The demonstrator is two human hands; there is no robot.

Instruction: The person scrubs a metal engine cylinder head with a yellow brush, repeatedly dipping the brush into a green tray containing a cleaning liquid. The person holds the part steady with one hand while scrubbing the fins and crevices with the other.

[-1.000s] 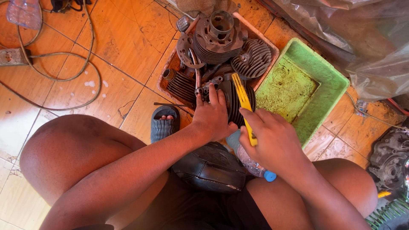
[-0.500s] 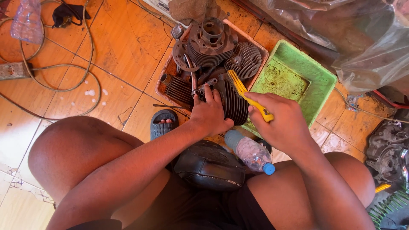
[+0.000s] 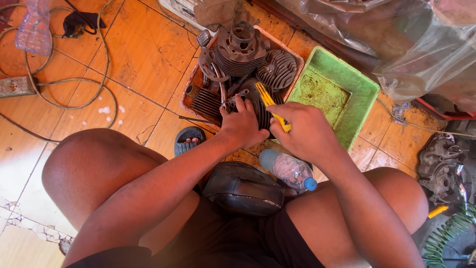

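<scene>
Finned engine cylinder (image 3: 260, 106) sits at the near end of the orange tray (image 3: 191, 84), among other dark engine parts. Left hand (image 3: 243, 126) lies flat on it from the near side, fingers spread over the fins, pinning it down. Right hand (image 3: 307, 131) is clenched round a yellow brush (image 3: 272, 106), whose long axis slants up and left, bristle end on the cylinder's fins, just beside the left fingertips. Green tray (image 3: 367, 94) sits right.
</scene>
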